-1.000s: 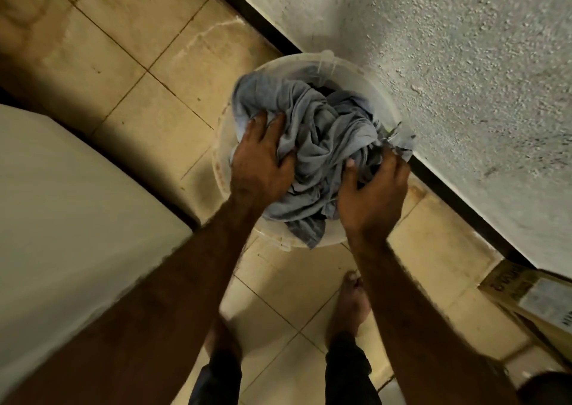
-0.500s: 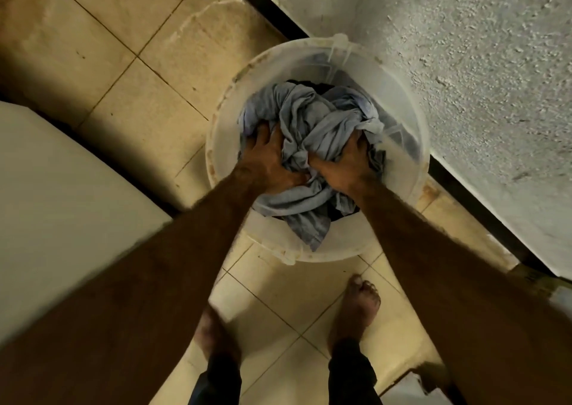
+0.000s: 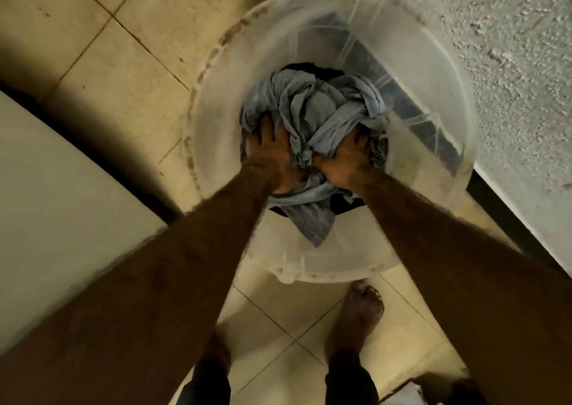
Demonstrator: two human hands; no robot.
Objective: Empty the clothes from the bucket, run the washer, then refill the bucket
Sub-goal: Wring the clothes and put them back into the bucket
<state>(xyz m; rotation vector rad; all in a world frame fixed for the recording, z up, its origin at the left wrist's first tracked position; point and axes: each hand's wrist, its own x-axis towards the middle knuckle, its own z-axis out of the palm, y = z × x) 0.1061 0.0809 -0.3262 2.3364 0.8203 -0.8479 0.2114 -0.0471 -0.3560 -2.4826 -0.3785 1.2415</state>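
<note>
A translucent white bucket [image 3: 213, 104] stands on the tiled floor against the wall. A bundle of grey clothes [image 3: 315, 107] lies deep inside it, over something dark. A loose grey end hangs toward the near wall of the bucket. My left hand [image 3: 272, 153] presses flat on the left side of the bundle with its fingers spread. On the right side, my right hand [image 3: 343, 160] pushes down, its fingertips sunk in the folds. Both forearms reach down into the bucket.
A white washer top [image 3: 62, 206] fills the left edge. A rough white wall [image 3: 510, 64] with a dark skirting runs along the right. My bare feet [image 3: 359, 308] stand on beige tiles just in front of the bucket. A box corner [image 3: 414, 389] shows at the bottom right.
Both hands have pushed the grey bundle from rim level down deep into the bucket. The view has dropped closer over the bucket.
</note>
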